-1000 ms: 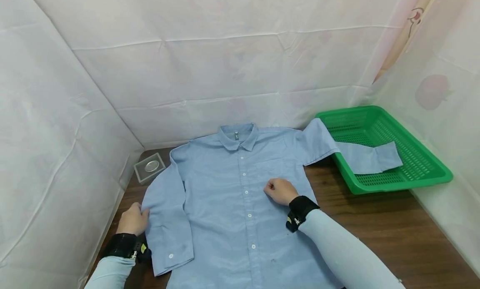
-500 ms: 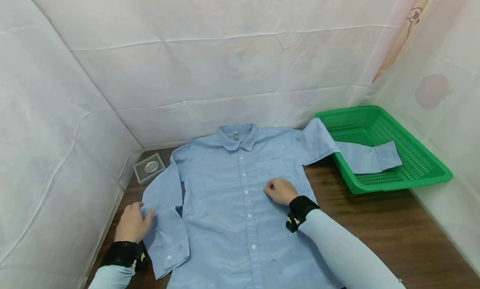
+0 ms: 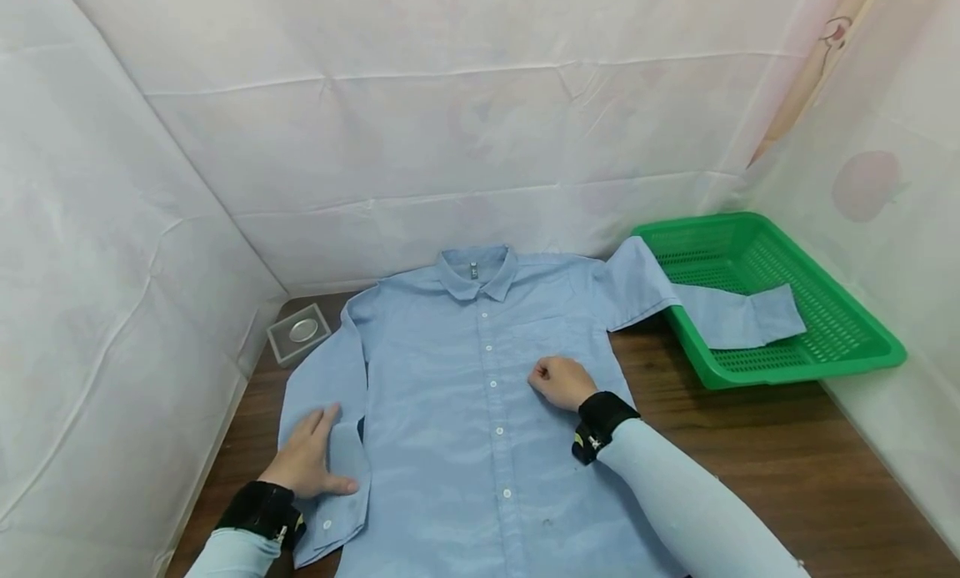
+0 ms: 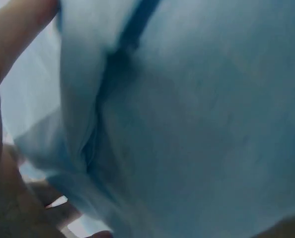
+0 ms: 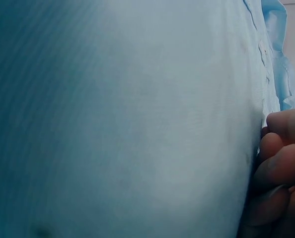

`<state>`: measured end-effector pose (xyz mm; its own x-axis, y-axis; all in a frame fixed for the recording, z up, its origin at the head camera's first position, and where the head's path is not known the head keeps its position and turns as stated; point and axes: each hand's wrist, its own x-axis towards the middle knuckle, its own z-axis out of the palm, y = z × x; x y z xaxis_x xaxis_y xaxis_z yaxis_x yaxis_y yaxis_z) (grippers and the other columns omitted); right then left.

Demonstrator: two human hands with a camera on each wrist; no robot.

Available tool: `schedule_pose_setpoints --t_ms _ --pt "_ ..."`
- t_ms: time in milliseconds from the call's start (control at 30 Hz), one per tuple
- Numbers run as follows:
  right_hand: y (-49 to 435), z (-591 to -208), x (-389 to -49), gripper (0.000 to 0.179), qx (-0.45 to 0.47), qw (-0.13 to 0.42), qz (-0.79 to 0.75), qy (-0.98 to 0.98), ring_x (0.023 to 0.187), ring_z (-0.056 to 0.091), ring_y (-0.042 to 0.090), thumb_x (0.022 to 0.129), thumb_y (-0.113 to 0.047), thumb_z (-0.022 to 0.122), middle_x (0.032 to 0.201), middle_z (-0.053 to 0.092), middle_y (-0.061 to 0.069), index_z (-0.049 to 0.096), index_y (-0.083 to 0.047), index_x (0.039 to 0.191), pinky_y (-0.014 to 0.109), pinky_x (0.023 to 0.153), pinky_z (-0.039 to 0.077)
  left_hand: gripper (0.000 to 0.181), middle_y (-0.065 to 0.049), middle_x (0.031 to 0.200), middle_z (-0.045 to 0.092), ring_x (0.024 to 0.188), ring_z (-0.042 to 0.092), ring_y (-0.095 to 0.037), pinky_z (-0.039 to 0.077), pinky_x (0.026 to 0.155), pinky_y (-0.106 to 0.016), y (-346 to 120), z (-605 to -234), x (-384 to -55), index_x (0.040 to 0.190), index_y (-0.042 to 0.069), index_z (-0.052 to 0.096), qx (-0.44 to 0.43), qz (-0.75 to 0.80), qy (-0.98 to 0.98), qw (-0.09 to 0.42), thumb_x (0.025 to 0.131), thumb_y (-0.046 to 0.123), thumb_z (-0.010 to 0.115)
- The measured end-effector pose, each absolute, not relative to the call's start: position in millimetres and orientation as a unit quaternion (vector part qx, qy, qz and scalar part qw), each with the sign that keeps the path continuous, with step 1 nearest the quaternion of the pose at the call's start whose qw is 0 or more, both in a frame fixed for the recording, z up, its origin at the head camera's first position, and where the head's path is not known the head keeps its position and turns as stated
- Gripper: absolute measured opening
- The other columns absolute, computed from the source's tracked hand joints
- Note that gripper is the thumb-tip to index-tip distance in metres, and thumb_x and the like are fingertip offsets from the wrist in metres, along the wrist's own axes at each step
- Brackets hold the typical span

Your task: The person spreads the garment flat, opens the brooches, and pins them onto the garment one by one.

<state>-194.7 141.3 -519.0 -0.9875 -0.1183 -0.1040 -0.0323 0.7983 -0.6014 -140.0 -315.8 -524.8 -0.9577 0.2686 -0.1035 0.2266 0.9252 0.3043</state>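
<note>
A light blue button-up shirt [image 3: 435, 411] lies front up, its collar away from me. Its left-side sleeve [image 3: 322, 378] is laid down along the body, cuff toward me. My left hand [image 3: 307, 457] rests on this sleeve just above the cuff, fingers extended and thumb spread. In the left wrist view, folded sleeve cloth [image 4: 78, 84] fills the space beside the thumb and fingers. My right hand [image 3: 562, 382] rests on the shirt's chest below the pocket, fingers curled in. The right wrist view shows those curled fingers against the cloth, with nothing visible in them.
A green perforated basket [image 3: 825, 365] stands at the right, with the other sleeve [image 3: 742, 315] draped over its rim into it. A small clear box [image 3: 285, 353] with a round silvery disc sits at the left. White sheets [image 3: 450, 144] surround the wooden table [image 3: 720, 428].
My left hand has lifted from the sleeve's outer edge and moved right onto the lower sleeve. The cuff has shifted slightly left and toward me. The right hand stays in place.
</note>
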Motion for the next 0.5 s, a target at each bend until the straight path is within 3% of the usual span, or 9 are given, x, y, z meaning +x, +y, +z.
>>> schedule_pose_setpoints --t_ms 300,500 --pt "142.2 -520.7 -195.7 0.021 -0.039 0.064 -0.32 0.944 0.058 0.051 0.015 0.092 -0.023 0.059 0.063 0.055 -0.003 0.062 -0.017 0.071 0.03 0.058 0.041 0.145 -0.036 0.149 0.018 0.133 0.017 -0.059 0.026 0.095 -0.074 -322.5 -509.5 -137.2 0.149 0.007 0.03 0.132 0.115 0.973 0.15 0.03 0.07 0.083" --pt "142.7 -521.8 -195.4 0.021 -0.037 0.064 -0.323 0.944 0.058 0.051 0.015 0.092 -0.023 0.059 0.063 0.056 -0.003 0.063 -0.017 0.072 0.03 0.058 0.041 0.138 -0.035 0.151 0.016 0.133 0.015 -0.059 0.026 0.093 -0.075 -324.7 -503.9 -134.0 0.148 0.009 0.036 0.136 0.113 0.97 0.169 0.033 0.068 0.086"
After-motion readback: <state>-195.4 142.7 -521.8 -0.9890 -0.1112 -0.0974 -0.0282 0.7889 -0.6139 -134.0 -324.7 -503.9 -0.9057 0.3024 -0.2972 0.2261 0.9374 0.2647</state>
